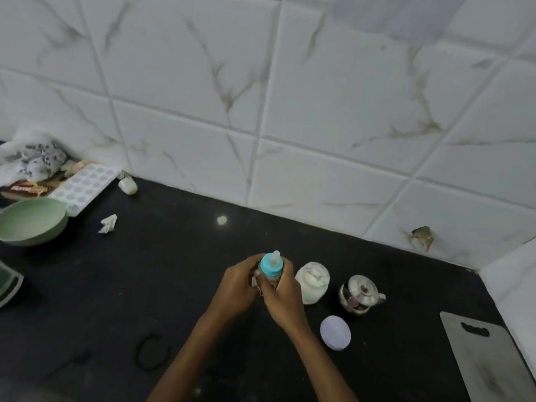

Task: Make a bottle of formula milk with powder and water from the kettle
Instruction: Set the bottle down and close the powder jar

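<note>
To my right the way is crowded: the open powder jar [312,282] stands just beside my right grip [282,297], with the steel kettle [361,294] past it and the jar's lid [335,332] lying nearer me. To my left the dark surface [162,274] runs bare up to the green bowl [32,220], save a hair tie [152,351].

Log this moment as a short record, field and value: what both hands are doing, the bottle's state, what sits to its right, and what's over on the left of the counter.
left hand: wrapped around bottle
right hand: also gripping bottle
bottle: upright, blue collar and teat fitted, contents hidden by hands
powder jar: open, just right of bottle
jar lid: off, lying on counter in front of jar
kettle: small, metal, lid on, right of jar
left side: green bowl, ice tray
far right: cutting board
</note>
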### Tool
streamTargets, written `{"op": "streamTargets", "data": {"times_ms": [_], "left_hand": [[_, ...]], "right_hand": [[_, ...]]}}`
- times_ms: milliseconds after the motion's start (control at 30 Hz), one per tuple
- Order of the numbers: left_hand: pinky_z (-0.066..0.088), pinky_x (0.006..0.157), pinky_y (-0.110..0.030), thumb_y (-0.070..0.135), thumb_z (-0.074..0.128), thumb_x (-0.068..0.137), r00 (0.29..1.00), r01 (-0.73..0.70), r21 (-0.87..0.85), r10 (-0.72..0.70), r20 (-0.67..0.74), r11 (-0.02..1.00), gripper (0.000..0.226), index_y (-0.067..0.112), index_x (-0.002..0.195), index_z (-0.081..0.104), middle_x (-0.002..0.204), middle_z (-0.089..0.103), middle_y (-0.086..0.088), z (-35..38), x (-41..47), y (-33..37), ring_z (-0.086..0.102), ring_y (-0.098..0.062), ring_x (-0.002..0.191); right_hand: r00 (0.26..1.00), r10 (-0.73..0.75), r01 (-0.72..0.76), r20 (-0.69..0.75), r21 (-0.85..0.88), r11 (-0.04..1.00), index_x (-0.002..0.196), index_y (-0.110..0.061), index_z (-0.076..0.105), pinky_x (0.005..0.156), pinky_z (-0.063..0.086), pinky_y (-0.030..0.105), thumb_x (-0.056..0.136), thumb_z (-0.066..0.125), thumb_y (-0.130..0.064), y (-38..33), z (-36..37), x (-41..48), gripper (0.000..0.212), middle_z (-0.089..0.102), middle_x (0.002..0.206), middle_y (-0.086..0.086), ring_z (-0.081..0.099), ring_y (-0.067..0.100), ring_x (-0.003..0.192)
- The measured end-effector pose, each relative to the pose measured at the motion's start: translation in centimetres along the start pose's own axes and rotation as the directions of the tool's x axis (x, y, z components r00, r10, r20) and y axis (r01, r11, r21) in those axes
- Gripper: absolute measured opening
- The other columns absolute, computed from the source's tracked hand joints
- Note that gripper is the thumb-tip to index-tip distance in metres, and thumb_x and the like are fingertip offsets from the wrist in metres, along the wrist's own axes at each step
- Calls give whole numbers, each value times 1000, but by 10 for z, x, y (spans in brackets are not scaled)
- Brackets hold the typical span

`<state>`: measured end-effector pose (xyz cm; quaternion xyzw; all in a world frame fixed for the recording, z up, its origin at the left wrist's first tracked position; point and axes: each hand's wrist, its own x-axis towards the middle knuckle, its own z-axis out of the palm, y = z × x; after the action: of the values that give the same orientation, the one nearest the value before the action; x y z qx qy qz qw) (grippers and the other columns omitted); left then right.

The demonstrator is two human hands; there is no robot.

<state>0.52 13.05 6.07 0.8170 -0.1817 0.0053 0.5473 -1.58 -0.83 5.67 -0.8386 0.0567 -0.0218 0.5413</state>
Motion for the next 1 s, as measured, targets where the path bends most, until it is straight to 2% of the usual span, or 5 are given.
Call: {"op": "streamTargets", "data": {"times_ms": [133, 267, 433, 600, 1000], "left_hand": [[50, 94, -17, 16, 71, 85, 999, 35, 16, -36, 28, 999, 60, 44, 134, 50, 122, 62, 25, 13, 7, -38, 59, 6, 114], [51, 96, -20, 12, 67, 89, 997, 47, 35, -49, 55, 998, 55, 33, 136, 50, 125, 60, 18, 24, 20, -65, 57, 6, 116], [48, 98, -18, 16, 65, 91, 994, 27, 78, -35, 100, 997, 53, 23, 141, 47, 133, 61, 6, 35, 28, -86, 57, 2, 121], [47, 101, -20, 6, 68, 88, 986, 57, 120, -75, 152, 991, 60, 22, 142, 47, 135, 59, 6, 43, 27, -103, 54, 2, 124], [40, 97, -7, 0, 68, 86, 987, 63, 166, -86, 134, 984, 64, 21, 142, 46, 136, 58, 3, 47, 29, -112, 46, 19, 118]], "right_hand": [[999, 39, -39, -3, -56, 998, 129, -51, 36, 90, 56, 18, 96, 68, -33, 33, 20, 13, 50, 63, 123, -17, 62, -9, 112], [999, 39, -38, 4, -103, 994, 132, -52, 34, 93, 50, 10, 97, 68, -25, 52, 27, 31, 56, 57, 124, -27, 57, -12, 117], [1000, 31, -31, -6, -111, 993, 140, -33, 37, 102, 52, 23, 97, 67, -21, 75, 34, 41, 54, 59, 134, -10, 57, -4, 122], [998, 56, -57, -7, -87, 995, 142, -25, 38, 104, 53, 31, 98, 66, -24, 90, 38, 37, 52, 58, 137, -4, 58, 5, 125], [999, 19, -23, -51, -75, 997, 141, -34, 36, 104, 50, 25, 98, 65, -34, 95, 39, 35, 52, 56, 138, -7, 56, 1, 125]]}}
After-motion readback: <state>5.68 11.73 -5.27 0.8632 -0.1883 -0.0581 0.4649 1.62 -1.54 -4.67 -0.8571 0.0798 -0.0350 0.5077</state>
